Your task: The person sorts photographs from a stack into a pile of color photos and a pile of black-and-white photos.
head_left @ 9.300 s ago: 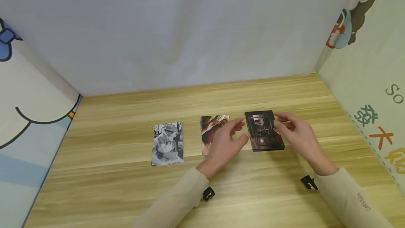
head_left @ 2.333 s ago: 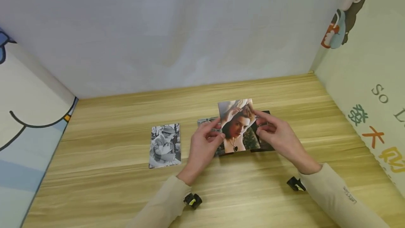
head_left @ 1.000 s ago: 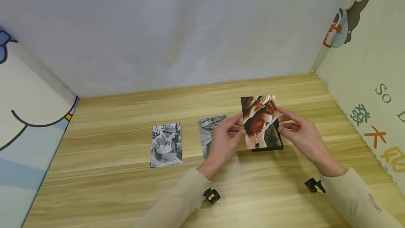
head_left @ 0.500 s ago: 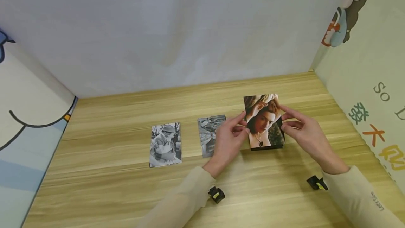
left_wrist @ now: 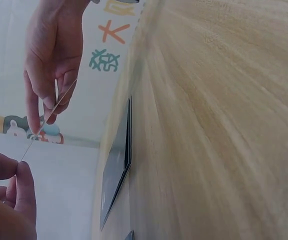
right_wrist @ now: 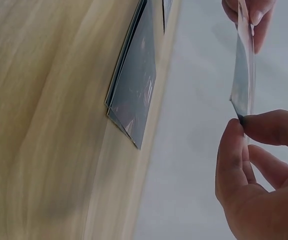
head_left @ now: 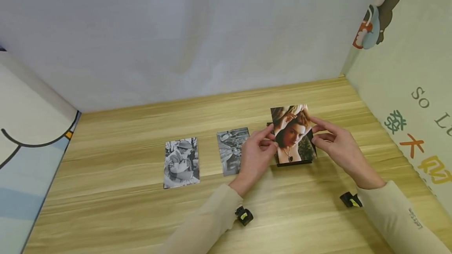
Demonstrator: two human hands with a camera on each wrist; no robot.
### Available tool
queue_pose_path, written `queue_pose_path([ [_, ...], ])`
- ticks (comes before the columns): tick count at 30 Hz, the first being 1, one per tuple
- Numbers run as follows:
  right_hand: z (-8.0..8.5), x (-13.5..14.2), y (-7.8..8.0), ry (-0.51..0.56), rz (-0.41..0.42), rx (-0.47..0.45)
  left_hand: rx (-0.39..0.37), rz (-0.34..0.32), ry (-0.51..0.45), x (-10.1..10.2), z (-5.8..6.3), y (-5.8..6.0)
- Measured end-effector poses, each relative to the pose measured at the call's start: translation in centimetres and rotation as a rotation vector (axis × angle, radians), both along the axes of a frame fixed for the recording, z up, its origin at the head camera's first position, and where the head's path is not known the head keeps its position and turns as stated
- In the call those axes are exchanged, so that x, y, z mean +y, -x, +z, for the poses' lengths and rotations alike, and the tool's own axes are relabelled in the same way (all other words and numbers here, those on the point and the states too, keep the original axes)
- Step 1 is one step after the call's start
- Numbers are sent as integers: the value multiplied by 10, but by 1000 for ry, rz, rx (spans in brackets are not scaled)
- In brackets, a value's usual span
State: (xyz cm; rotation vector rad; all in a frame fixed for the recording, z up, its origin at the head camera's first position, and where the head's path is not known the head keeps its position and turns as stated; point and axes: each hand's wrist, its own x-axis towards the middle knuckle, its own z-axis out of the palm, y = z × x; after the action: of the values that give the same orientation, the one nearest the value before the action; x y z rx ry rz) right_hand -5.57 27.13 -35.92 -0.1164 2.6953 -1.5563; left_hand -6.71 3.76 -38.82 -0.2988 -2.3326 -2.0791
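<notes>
A colour photo card (head_left: 294, 138) of a person with a dark pendant is held raised between both hands. My left hand (head_left: 255, 156) pinches its left edge and my right hand (head_left: 339, 150) pinches its right edge. The wrist views show the card nearly edge-on, well off the table. Below it lies a dark stack of photo cards (right_wrist: 134, 80), mostly hidden in the head view. Left of that stack, a black-and-white photo card (head_left: 229, 150) lies flat, partly covered by my left hand.
Farther left lies another black-and-white photo card (head_left: 181, 163), showing a person in a hat. The wood-grain table (head_left: 141, 207) meets a plain wall (head_left: 141, 42) at the back and printed walls at both sides. Black wrist devices (head_left: 244, 215) hang below both sleeves.
The colour card was lifted from the middle pile, baring a black-and-white card there, and carried right over the dark stack. During the last half second both hands stay nearly still; the view shifts slightly.
</notes>
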Motion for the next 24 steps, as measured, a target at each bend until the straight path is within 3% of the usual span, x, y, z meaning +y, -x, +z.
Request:
queue_pose_path([
  [24, -16, 4, 16, -72, 38, -62, -67, 32, 51, 5, -17, 12],
])
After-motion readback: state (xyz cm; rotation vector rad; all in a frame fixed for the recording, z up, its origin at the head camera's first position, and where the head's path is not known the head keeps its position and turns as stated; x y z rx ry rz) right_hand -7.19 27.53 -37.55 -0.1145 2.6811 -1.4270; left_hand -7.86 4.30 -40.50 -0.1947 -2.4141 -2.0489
